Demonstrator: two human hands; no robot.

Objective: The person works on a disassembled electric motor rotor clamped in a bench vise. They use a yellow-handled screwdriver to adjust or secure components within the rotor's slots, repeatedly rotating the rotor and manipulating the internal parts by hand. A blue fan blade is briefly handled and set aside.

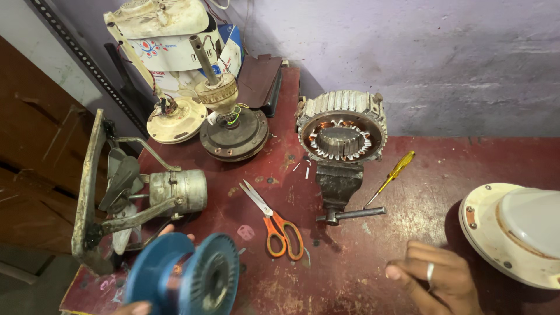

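My left hand [175,234] grips a blue plastic wire spool [184,277] at the lower left; only fingertips show above the near flange, and copper wire is visible on the core. My right hand [434,280], with a ring on one finger, rests fingers apart on the red bench [420,169] at the bottom right, holding nothing. It lies just left of a cream round fan motor cover [516,230]. A motor stator [341,127] with copper windings is clamped in a small bench vise [338,186] at the centre.
Orange-handled scissors [274,224] lie between spool and vise. A yellow-handled screwdriver [392,177] lies right of the vise. An exhaust fan [134,192] stands at left; ceiling fan motors [224,116] and a cream casing [163,35] crowd the back left, against the wall.
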